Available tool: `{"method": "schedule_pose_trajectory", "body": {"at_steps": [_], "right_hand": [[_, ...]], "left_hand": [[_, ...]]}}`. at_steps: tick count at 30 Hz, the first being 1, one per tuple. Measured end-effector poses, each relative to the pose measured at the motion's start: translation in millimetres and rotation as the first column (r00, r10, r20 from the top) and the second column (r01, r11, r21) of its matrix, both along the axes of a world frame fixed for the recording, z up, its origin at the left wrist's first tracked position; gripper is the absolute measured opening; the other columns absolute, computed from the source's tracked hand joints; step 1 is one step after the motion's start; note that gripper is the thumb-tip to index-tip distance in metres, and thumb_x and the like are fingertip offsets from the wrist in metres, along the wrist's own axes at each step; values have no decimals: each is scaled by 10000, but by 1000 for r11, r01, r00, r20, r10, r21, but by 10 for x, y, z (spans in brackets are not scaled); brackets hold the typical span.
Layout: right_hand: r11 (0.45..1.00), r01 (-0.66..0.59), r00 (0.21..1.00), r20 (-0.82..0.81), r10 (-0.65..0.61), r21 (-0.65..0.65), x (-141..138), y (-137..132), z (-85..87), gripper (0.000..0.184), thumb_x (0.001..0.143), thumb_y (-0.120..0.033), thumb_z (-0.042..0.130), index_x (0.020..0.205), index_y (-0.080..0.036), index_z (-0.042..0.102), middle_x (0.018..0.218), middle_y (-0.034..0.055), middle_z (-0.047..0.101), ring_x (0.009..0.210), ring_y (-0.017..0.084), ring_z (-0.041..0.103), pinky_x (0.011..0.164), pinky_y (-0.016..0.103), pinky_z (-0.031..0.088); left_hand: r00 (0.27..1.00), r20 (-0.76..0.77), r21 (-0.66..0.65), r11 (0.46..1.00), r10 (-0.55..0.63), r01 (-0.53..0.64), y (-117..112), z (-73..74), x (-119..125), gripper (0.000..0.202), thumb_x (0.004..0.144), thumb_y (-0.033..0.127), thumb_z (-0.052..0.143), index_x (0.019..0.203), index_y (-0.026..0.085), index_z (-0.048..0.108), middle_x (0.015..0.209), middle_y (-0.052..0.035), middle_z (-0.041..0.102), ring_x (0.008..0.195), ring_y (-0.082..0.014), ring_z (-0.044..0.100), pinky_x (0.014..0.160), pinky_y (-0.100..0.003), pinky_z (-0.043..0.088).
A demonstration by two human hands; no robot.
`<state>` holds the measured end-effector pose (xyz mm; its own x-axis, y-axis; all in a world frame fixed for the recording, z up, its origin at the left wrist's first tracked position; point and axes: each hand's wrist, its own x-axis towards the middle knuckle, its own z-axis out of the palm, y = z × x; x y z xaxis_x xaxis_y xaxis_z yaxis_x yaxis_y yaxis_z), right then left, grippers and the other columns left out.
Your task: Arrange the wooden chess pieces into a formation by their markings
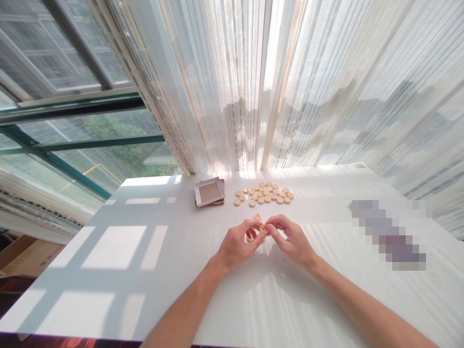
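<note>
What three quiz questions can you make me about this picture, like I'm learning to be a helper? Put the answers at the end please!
1. True or false? In the picture, the shallow box is left of the group of pale round pieces.

2. Pick one. What colour is the mark on the held piece, between the left hand and the right hand?
A. Blue
B. Green
C. Red

3. Fill the gap: Bright patches of light lie on the white ____.

Key: 1. True. 2. C. 3. Table.
</note>
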<state>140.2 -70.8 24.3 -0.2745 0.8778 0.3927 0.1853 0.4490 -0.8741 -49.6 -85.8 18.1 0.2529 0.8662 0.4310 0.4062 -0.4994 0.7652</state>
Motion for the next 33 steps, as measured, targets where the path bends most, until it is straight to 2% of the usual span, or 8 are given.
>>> {"method": "schedule_pose_trajectory", "body": {"at_steps": [6,18,25,33], "right_hand": [[997,-68,998,-18,67,-36,-1,-5,21,136,945,-302,625,1052,-224,653,978,55,736,875,200,721,823,350,599],[993,-66,997,-42,62,-98,17,9,19,200,961,-329,608,1122,-224,663,1055,70,732,915,209,724,861,372,588],[992,-42,997,-64,35,-118,36,17,20,139,942,-334,632,1019,-218,641,942,50,712,852,201,713,818,354,575],[992,-53,998,-32,50,-117,53,30,31,122,954,-322,610,1005,-227,669,960,51,726,896,205,711,840,346,568]], "left_hand": [[999,32,-44,999,25,-24,5,2,-2,214,895,326,671,1064,215,602,847,-4,737,677,-120,664,648,-240,551],[993,113,-75,997,15,-6,16,0,-12,225,887,257,676,1096,208,606,920,-23,738,721,-132,706,679,-249,564],[993,117,-82,997,10,0,9,7,-16,215,898,249,658,1101,197,611,953,-41,743,757,-143,713,715,-264,575],[991,127,-98,994,-37,50,0,41,-7,238,917,250,637,1147,202,609,949,-54,759,794,-162,733,694,-262,574]]}}
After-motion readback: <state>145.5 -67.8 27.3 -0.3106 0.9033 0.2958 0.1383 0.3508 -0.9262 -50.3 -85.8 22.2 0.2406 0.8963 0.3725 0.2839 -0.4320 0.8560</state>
